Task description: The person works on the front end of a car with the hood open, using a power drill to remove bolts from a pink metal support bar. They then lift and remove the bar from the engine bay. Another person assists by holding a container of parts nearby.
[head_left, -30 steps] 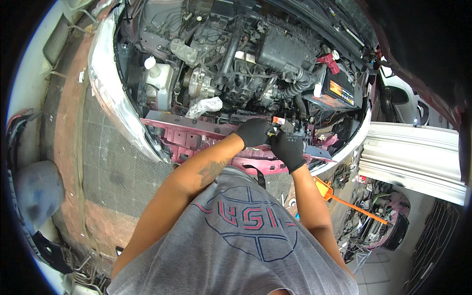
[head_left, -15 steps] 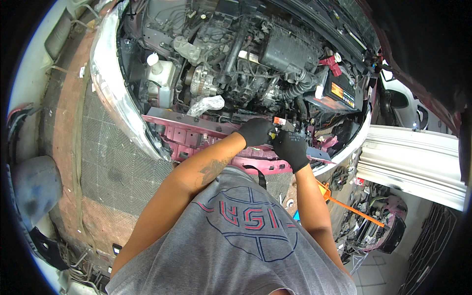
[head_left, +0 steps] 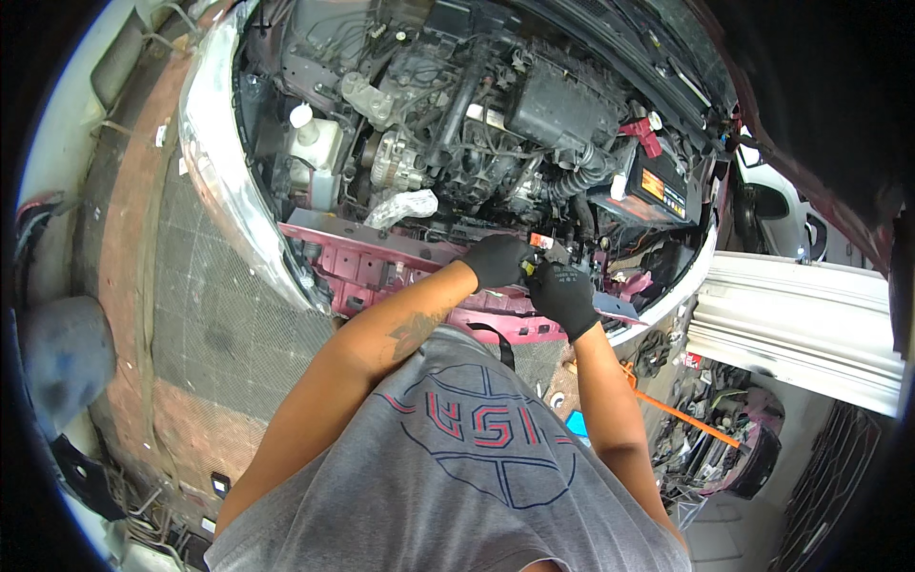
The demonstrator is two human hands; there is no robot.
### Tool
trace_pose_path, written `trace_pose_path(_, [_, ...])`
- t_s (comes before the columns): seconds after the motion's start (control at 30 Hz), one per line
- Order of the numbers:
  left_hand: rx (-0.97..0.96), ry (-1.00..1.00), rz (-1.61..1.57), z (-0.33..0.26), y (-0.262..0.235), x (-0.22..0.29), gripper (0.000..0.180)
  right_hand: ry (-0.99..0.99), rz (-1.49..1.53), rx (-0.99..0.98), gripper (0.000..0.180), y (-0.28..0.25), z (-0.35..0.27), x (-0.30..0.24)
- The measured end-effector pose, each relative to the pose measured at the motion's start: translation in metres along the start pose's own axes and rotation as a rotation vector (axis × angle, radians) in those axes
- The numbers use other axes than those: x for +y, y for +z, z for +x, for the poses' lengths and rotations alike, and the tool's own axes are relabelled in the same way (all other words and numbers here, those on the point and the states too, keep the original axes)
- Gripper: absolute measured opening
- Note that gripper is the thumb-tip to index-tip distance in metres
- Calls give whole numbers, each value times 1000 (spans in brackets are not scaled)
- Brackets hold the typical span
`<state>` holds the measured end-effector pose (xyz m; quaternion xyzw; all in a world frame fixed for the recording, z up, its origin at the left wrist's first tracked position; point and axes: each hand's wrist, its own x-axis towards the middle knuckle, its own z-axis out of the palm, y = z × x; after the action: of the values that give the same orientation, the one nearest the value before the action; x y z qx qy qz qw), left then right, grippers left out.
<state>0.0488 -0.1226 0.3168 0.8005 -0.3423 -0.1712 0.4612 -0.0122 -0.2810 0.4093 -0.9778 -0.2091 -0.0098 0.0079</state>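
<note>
In black gloves, my two hands meet over the front edge of a car's engine bay, just above the pink metal crossmember (head_left: 357, 272). My left hand (head_left: 498, 261) is curled, knuckles up, its fingertips close to those of my right hand (head_left: 564, 289), which is also closed. Between and just beyond the fingers show a small orange-and-white piece (head_left: 541, 241) and a bit of yellow (head_left: 529, 270). What the fingers grip is too small and covered to name.
Behind my hands lie the engine's black cover (head_left: 562, 103), the alternator (head_left: 396, 162), and a battery (head_left: 653, 181) at right. A white fluid reservoir (head_left: 315, 143) stands at left. An orange bar (head_left: 686, 417) and loose car parts lie on the right floor; a white ribbed panel (head_left: 791, 305) stands beyond.
My hands stay together at the same spot, with my right hand turned slightly and lowered a little. The view has shifted slightly.
</note>
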Motion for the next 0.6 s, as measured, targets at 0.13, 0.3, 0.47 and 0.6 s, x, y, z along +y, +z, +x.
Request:
trace_pose_path(0.13, [-22, -4, 24, 1, 1, 0, 32, 98, -54, -50, 23, -1, 1, -5])
trace_pose_path(0.3, [-13, 28, -48, 2, 2, -6, 38, 148, -54, -60, 25, -14, 5, -11])
trace_pose_path(0.47, [7, 20, -55, -3, -8, 10, 40, 177, -53, -129, 28, 10, -3, 1])
trace_pose_path(0.6, [-68, -20, -46, 0, -10, 5, 40, 208, -44, -84, 27, 0, 4, -10])
